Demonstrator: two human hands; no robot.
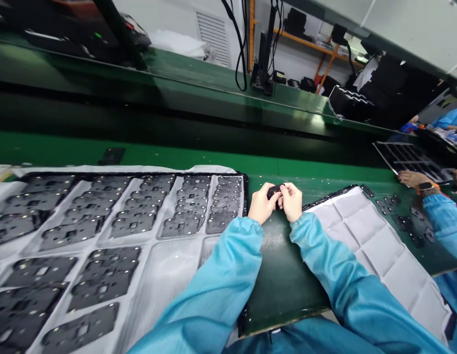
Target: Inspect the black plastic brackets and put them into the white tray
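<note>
Both my hands meet above the green table, in the gap between two trays. My left hand point(263, 202) is closed on a small black plastic part point(274, 191). From the other side my right hand point(291, 200) pinches the same part, its fingertips against those of the left. Fingers cover much of the part, so its full shape is hidden. To my left lies a tray lined with white sheet point(169, 255), its compartments holding rows of flat black plastic plates point(187, 206) with small holes and bright metal dots.
A second tray with a white cover point(379, 231) lies right of my arms. Small black parts point(409, 223) are scattered beyond it. A co-worker's hand point(412, 179) touches another tray point(409, 160). One loose black plate point(112, 156) lies behind the left tray; a raised green ledge point(198, 83) runs across the back.
</note>
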